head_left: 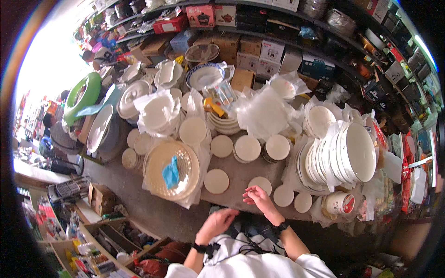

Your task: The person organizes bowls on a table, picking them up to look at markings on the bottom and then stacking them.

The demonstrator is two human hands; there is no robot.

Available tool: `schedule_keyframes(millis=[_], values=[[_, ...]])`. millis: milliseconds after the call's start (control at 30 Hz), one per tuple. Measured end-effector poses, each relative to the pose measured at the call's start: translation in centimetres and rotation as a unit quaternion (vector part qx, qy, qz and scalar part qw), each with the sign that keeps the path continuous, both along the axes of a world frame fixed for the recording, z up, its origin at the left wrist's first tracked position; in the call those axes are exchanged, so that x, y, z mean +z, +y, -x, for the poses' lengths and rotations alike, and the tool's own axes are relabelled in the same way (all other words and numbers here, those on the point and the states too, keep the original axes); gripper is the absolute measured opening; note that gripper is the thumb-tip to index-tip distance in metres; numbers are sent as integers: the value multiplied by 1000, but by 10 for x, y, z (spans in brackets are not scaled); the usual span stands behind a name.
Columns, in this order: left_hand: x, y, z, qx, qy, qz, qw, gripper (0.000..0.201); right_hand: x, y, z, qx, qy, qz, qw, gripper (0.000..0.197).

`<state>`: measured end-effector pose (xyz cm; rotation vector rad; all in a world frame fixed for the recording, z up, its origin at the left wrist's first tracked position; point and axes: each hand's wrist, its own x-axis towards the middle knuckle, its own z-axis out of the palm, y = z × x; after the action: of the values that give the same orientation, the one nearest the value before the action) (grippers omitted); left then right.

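Note:
My right hand (258, 199) is over the near edge of the table, fingers loosely apart and nothing visible in them. It partly covers a round white bowl (261, 184); whether it touches the bowl is unclear. Lower and to the left, my left hand (219, 223) hangs in front of the edge, back upward, fingers loosely extended and holding nothing visible. Another round white bowl (216, 181) lies beyond it. Two small round white pieces (283, 196) sit right of my right hand. Farther back are short stacks of white bowls (247, 148).
A cream basket-like dish (157, 178) holding a blue cloth (171, 173) stands left. At right, large white plates (360, 153) stand on edge in a row. Plastic-wrapped dishes (160, 111) crowd the back. Boxed goods (272, 51) fill shelves behind; wooden bins (109, 227) lie lower left.

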<state>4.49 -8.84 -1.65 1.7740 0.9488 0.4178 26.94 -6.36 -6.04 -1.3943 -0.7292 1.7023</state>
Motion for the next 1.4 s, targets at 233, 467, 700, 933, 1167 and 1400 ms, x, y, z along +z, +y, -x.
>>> schedule_keyframes(millis=[233, 467, 700, 933, 1167, 1400], values=[[21, 13, 36, 42, -47, 95, 994, 19, -6, 88, 47, 77, -253, -162, 951, 19], [25, 49, 104, 101, -75, 67, 990, 22, -67, 157, 75, 148, -405, -202, 879, 34], [14, 66, 157, 151, -98, 76, 981, 21, -90, 188, 95, 193, -494, -116, 840, 41], [23, 89, 173, 128, -87, 90, 984, 18, -150, 194, 89, 152, -442, -136, 874, 46], [31, 99, 189, 125, -70, 105, 984, 17, -138, 201, 90, 125, -469, -49, 873, 25], [34, 110, 204, 118, -58, 126, 983, 16, -120, 195, 94, 102, -510, -144, 842, 22]])
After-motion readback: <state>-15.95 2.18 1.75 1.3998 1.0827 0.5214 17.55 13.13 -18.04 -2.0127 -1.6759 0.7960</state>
